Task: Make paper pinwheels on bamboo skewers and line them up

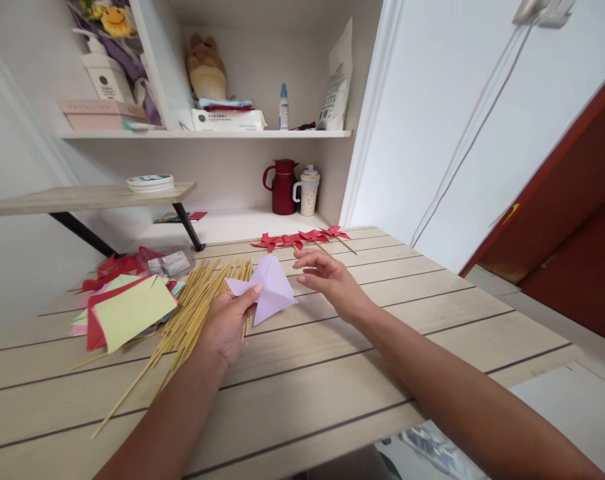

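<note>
A lilac paper pinwheel (272,288), partly folded with pointed blades, is pinched in my left hand (227,320), the thumb lying on its front. To its right, my right hand (327,277) hovers apart from the paper with fingers loosely curved and nothing visible in them. Under and beside my left hand lies a spread of thin wooden sticks (197,300). Behind both hands, several red paper pinwheels (300,240) lie in a row, some on sticks.
Coloured paper sheets (132,313) are piled at the left beside a clear plastic box (175,263). A small raised shelf (97,198) stands on the wooden table (302,400). Farther back are a red jug (284,188) and a beige cup (309,192).
</note>
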The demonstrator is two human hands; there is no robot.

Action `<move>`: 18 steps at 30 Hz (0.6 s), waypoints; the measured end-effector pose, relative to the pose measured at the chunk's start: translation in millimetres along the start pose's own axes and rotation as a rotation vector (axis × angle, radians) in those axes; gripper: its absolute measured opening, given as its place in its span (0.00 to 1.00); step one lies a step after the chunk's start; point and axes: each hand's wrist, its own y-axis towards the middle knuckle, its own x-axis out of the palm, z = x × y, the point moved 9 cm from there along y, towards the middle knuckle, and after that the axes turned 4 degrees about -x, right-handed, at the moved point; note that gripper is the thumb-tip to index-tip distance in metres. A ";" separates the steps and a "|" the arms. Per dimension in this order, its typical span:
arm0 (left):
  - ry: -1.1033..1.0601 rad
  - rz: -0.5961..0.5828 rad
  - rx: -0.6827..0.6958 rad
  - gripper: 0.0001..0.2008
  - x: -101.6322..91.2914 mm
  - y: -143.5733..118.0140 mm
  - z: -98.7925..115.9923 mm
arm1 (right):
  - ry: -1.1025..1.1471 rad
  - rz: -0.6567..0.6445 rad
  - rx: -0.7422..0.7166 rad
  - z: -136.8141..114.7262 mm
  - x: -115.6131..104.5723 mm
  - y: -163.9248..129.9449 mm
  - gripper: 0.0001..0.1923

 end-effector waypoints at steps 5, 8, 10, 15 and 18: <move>-0.039 -0.056 -0.080 0.18 1.6 0.8 -5.7 | -0.057 -0.236 -0.030 -8.9 21.5 -6.6 0.08; -0.026 -0.067 -0.102 0.17 1.3 0.9 -8.1 | -0.035 -0.236 0.022 0.7 25.0 -7.3 0.09; -0.019 -0.072 -0.100 0.17 1.5 0.5 -8.2 | -0.037 -0.241 0.040 6.2 26.2 -7.0 0.09; -0.003 -0.080 -0.067 0.20 3.2 -1.6 -5.2 | -0.131 -0.324 0.024 7.2 33.6 -10.8 0.10; 0.001 -0.103 -0.058 0.21 6.5 -3.7 -4.1 | -0.115 -0.358 0.022 5.3 38.6 -14.5 0.13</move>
